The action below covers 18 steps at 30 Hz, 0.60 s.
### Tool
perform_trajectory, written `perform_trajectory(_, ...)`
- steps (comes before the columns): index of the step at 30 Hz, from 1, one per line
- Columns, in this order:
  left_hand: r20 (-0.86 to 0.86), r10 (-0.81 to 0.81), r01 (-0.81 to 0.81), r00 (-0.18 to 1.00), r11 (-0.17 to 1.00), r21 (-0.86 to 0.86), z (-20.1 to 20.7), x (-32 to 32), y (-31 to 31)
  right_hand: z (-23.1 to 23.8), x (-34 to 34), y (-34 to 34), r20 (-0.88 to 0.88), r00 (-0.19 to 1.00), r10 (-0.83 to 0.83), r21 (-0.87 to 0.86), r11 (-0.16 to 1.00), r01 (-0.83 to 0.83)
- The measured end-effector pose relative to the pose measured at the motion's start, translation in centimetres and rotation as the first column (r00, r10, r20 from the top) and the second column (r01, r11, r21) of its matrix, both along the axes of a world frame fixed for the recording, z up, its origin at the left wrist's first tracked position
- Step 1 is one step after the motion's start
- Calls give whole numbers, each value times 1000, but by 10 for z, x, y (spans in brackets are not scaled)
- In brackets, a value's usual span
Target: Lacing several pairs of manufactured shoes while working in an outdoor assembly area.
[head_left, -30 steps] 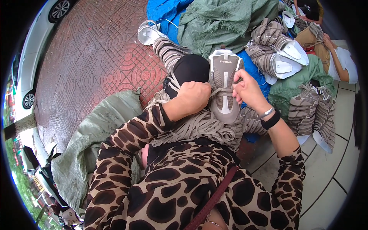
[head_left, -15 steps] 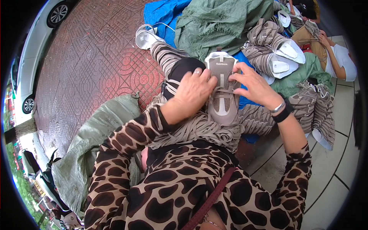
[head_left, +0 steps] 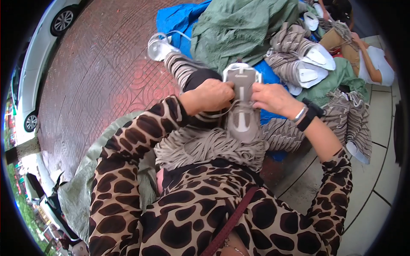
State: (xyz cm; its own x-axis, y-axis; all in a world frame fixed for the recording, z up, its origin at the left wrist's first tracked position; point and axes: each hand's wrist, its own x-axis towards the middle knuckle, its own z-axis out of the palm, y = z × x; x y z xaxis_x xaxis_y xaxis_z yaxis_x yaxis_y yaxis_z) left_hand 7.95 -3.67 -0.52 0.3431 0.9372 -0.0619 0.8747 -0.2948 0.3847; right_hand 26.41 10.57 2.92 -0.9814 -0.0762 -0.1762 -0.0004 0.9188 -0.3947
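A taupe and white shoe upper (head_left: 242,121) rests over my lap with its tongue pointing away from me and a beige shoelace (head_left: 222,113) running across its lower opening. At its left edge my left hand (head_left: 212,96) is closed in a pinch, and the lace loops below those fingers. My right hand (head_left: 275,99) pinches at the upper's right edge; its fingertips partly hide what is between them. Under the upper, a thick bundle of beige shoelaces (head_left: 192,149) lies across my lap.
Stacked shoe uppers (head_left: 282,132) lie to the right, with more stacks (head_left: 314,72) beyond on green sacking (head_left: 243,30). Another striped stack (head_left: 179,66) extends at far left. A person in a white top (head_left: 378,66) works at upper right. A car (head_left: 38,64) stands far left.
Both hands have closed from looser finger positions and drawn in at the two edges of the upper. The lace now loops out to the left below my left hand.
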Motion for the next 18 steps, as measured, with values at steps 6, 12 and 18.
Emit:
perform_trajectory(6, -42, 289, -289, 956, 917, -274, -3, 16, 2, -18, -10, -24, 213, 956, -202, 138, 975, 176)
perform_trajectory(12, 79, 527, -461, 846, 799, -386, 10, 22, -1, -39, -7, -42, 177, 889, -423, 49, 906, 421)
perform_trajectory(18, 711, 586, -624, 387, 735, -266, -19, -1, -1, -34, -34, -20, -421, 727, -542, -331, 838, 433)
